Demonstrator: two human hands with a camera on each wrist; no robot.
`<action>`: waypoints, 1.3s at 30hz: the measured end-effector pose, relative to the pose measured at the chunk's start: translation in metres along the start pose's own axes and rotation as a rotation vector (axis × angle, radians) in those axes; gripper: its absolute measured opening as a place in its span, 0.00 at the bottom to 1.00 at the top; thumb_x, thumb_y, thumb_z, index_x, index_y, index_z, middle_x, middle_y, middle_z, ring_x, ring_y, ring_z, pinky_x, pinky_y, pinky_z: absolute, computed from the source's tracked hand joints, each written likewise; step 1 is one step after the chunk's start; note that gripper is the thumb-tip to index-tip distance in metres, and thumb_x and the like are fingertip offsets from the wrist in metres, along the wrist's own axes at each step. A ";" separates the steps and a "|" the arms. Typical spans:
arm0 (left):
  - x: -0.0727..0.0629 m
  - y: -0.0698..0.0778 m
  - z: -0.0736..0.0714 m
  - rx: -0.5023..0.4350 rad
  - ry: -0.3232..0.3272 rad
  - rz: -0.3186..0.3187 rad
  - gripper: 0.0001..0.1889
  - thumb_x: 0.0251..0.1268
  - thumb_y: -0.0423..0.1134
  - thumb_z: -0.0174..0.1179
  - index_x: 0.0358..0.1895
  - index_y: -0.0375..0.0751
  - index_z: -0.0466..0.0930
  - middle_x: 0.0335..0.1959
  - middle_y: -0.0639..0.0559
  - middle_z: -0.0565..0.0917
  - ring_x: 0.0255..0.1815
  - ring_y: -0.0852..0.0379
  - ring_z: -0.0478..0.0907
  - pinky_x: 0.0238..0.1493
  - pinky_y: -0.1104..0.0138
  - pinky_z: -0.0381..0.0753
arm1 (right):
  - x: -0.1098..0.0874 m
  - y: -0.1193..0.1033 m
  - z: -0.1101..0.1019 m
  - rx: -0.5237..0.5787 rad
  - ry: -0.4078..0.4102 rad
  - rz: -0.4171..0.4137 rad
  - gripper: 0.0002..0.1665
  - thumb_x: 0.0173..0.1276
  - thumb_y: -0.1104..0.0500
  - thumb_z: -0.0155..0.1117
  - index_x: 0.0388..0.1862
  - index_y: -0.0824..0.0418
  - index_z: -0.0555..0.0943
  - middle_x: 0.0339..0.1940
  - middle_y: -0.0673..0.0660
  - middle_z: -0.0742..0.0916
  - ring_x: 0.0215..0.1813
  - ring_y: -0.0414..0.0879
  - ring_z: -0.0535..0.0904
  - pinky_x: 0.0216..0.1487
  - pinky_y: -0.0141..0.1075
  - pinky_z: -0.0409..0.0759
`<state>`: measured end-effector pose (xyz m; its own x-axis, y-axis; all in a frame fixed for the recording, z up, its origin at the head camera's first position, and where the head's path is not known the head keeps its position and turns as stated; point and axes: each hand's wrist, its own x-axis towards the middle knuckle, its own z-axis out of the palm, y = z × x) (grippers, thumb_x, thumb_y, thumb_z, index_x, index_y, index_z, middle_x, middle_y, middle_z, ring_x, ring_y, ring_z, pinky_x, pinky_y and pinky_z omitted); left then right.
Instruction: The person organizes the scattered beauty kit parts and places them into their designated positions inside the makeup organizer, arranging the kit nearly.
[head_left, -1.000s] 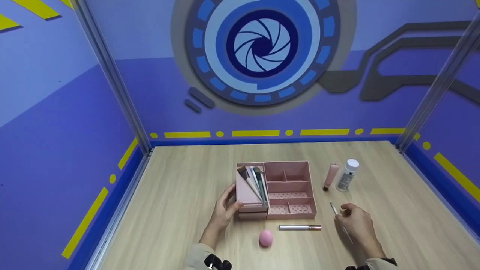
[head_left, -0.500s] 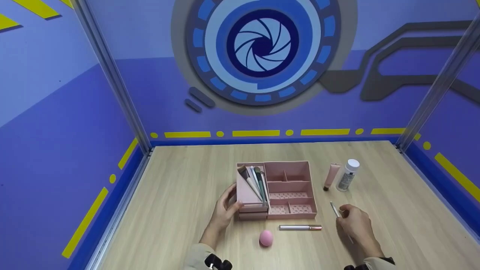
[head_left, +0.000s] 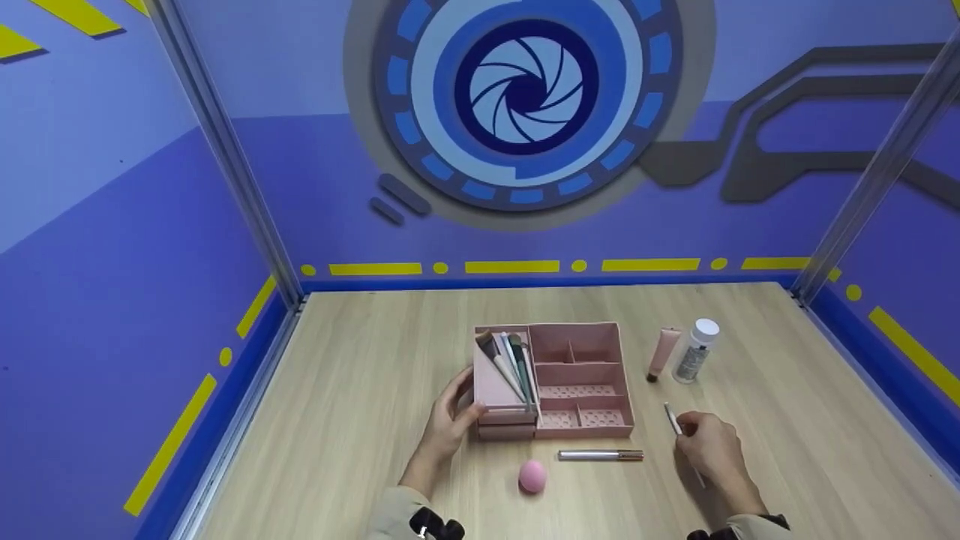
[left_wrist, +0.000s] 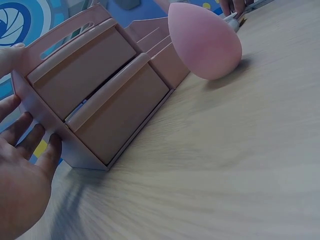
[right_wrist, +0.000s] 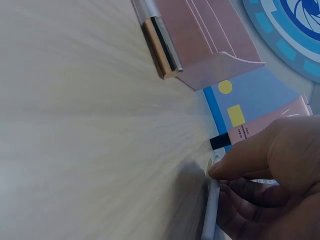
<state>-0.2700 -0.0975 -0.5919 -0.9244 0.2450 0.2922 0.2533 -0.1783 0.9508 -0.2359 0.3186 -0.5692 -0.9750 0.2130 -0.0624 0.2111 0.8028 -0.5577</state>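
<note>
Left hand (head_left: 444,426) spread against pink organizer (head_left: 583,432) | right hand (head_left: 712,451) pinching white stick (head_left: 673,417), lower right | brushes (head_left: 517,364) atop, apparently done | sponge (head_left: 532,477), silver cylinder (head_left: 591,455), tube (head_left: 664,351), bottle (head_left: 693,355) remain

The pink organizer (head_left: 576,432) stands upright before you, two drawer fronts (left_wrist: 120,115) at left, open compartments (head_left: 576,391) at right, your left hand (head_left: 446,420) touching its left side. The slim white stick (head_left: 672,418) slants to the organizer's right, pinched in your right hand (head_left: 710,448).

L grip (head_left: 444,427) on side of pink organiser (head_left: 585,433), R grip (head_left: 712,450) pinches wht stick (head_left: 672,417), pink sponge (head_left: 532,476) btwn
</note>
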 end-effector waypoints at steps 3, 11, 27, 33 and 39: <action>0.000 0.000 0.000 -0.001 -0.006 0.006 0.34 0.69 0.32 0.58 0.75 0.34 0.54 0.75 0.35 0.58 0.77 0.39 0.50 0.66 0.69 0.70 | 0.001 -0.002 -0.002 0.014 -0.007 0.001 0.20 0.57 0.70 0.62 0.51 0.71 0.81 0.39 0.63 0.84 0.37 0.50 0.78 0.32 0.40 0.79; 0.001 0.000 -0.001 -0.013 -0.031 0.042 0.35 0.69 0.30 0.56 0.75 0.29 0.51 0.75 0.31 0.55 0.77 0.35 0.48 0.66 0.69 0.70 | 0.001 -0.011 -0.005 0.034 0.055 -0.062 0.19 0.55 0.69 0.63 0.49 0.70 0.82 0.37 0.62 0.85 0.36 0.50 0.78 0.31 0.37 0.75; 0.000 0.000 -0.001 -0.023 -0.032 0.023 0.35 0.69 0.31 0.56 0.75 0.30 0.50 0.76 0.31 0.54 0.77 0.35 0.48 0.67 0.68 0.70 | 0.000 -0.030 -0.013 0.056 0.146 -0.143 0.19 0.53 0.66 0.63 0.46 0.67 0.84 0.34 0.58 0.87 0.38 0.51 0.81 0.38 0.45 0.76; -0.001 0.001 -0.001 0.012 -0.007 0.002 0.35 0.69 0.33 0.58 0.75 0.34 0.53 0.76 0.35 0.57 0.78 0.39 0.50 0.71 0.65 0.65 | 0.002 -0.038 -0.016 0.058 0.165 -0.170 0.18 0.53 0.66 0.64 0.45 0.67 0.84 0.34 0.59 0.87 0.37 0.52 0.81 0.38 0.44 0.77; 0.000 -0.001 -0.001 -0.001 -0.020 0.026 0.34 0.69 0.31 0.57 0.75 0.31 0.52 0.75 0.32 0.55 0.77 0.36 0.48 0.65 0.68 0.72 | 0.004 -0.047 -0.020 0.069 0.176 -0.178 0.18 0.53 0.67 0.64 0.45 0.67 0.85 0.35 0.60 0.87 0.37 0.51 0.81 0.35 0.40 0.76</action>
<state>-0.2706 -0.0985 -0.5925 -0.9118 0.2591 0.3184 0.2764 -0.1859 0.9429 -0.2482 0.2930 -0.5268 -0.9680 0.1709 0.1836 0.0264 0.7975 -0.6027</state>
